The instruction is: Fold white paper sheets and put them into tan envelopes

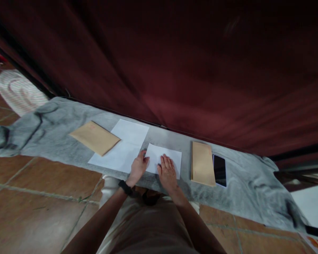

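Note:
A small white sheet of paper [155,151] lies in front of me on a grey cloth. My right hand [166,173] rests flat on it, fingers stretched out. At the sheet's left edge, my left hand [139,166] is curled, with the thumb and forefinger closed about the edge; a dark band circles that wrist. Left of my hands is a larger white paper [127,143], partly under a stack of brown envelopes [95,137]. Another stack of brown envelopes [202,164] sits to the right of the small sheet.
A dark-screened phone [219,170] lies beside the right-hand envelopes. The grey cloth [243,180] covers a long narrow surface and is rumpled at both ends. A dark red curtain [175,77] hangs along its far edge. Brown floor tiles [42,211] show below.

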Available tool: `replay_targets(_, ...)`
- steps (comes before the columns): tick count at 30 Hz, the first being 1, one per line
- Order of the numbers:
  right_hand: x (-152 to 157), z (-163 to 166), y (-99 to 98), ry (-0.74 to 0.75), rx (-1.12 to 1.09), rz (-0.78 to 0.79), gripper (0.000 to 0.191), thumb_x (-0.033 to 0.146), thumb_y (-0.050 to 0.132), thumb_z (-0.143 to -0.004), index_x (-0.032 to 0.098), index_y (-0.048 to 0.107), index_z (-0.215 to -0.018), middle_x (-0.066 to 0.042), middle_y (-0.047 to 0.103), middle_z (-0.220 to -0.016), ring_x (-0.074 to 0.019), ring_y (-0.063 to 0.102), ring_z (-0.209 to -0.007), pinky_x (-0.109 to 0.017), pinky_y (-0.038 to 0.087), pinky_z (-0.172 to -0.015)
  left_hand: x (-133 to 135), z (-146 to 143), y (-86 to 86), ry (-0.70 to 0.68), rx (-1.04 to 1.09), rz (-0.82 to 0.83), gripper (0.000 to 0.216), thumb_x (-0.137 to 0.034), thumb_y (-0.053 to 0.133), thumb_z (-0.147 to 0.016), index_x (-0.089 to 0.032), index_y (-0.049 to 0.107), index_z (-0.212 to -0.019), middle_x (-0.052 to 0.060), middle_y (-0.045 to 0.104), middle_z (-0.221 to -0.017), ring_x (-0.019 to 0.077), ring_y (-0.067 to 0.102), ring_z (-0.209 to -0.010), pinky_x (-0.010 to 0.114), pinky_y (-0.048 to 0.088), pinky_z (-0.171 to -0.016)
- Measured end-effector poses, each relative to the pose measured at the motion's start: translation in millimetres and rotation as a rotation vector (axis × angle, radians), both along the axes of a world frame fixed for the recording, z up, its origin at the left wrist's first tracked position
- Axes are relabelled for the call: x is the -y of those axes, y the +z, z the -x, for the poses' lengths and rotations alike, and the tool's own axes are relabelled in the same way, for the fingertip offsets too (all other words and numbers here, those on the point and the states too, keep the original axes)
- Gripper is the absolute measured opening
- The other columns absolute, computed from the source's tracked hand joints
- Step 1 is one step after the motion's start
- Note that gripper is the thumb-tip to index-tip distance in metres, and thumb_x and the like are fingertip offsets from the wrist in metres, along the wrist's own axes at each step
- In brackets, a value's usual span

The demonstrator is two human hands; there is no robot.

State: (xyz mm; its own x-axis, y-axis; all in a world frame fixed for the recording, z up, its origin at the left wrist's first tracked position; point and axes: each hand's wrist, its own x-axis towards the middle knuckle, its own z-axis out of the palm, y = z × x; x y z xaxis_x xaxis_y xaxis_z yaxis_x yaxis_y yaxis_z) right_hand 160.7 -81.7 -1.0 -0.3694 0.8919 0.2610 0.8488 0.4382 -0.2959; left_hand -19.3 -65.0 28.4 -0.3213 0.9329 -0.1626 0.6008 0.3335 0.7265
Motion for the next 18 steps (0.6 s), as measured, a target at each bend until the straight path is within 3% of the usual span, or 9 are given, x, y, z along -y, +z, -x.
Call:
replay_targets(5,4,-16,-3.0,0.009,0.037,-0.024,0.051,0.030,0.039,-0.107,0.011,0.042,-0.155,-0.015,0.042,-0.161,-0.0279,0.037,-0.150,-0.050,0.030,-0.123,12,-15,6.0,-0.018,-0.289,0.039,0.046,-0.025,0.046,-0.100,-0.018,0.049,-0.146,0.012,0.074,-0.110,0.0281,0.073,-0.095,0.037,0.055,-0.083)
replay_targets(9,6,-17,-4.3,0.014,0.038,-0.015,0.053,0.028,0.037,-0.107,0.010,0.040,-0.156,-0.015,0.039,-0.163,-0.0274,0.033,-0.152,-0.050,0.028,-0.124,20,-34,2.3,-0.133,-0.521,-0.203,0.051,-0.021,0.038,-0.101,-0.014,0.043,-0.151,0.021,0.057,-0.144,0.0323,0.058,-0.130,0.047,0.047,-0.106)
replay_targets(13,-1,-16,-7.1,0.002,-0.029,0.007,0.049,0.021,0.031,-0.106,0.009,0.048,-0.150,-0.015,0.045,-0.159,-0.0244,0.036,-0.150,-0.048,0.029,-0.124,17,-59,-10.5,-0.390,-0.553,-0.397,0.056,-0.026,0.033,-0.105,-0.014,0.030,-0.159,0.015,0.036,-0.164,0.0272,0.029,-0.154,0.048,0.030,-0.124)
replay_targets(18,-17,-20,-6.2,-0.026,-0.083,0.024,0.051,0.017,0.026,-0.105,0.006,0.047,-0.150,-0.017,0.051,-0.154,-0.0214,0.040,-0.147,-0.045,0.032,-0.123,2,-69,-24.1,-0.427,-0.546,-0.357,0.056,-0.034,0.032,-0.107,-0.013,0.035,-0.158,0.014,0.038,-0.164,0.0263,0.028,-0.155,0.049,0.027,-0.126)
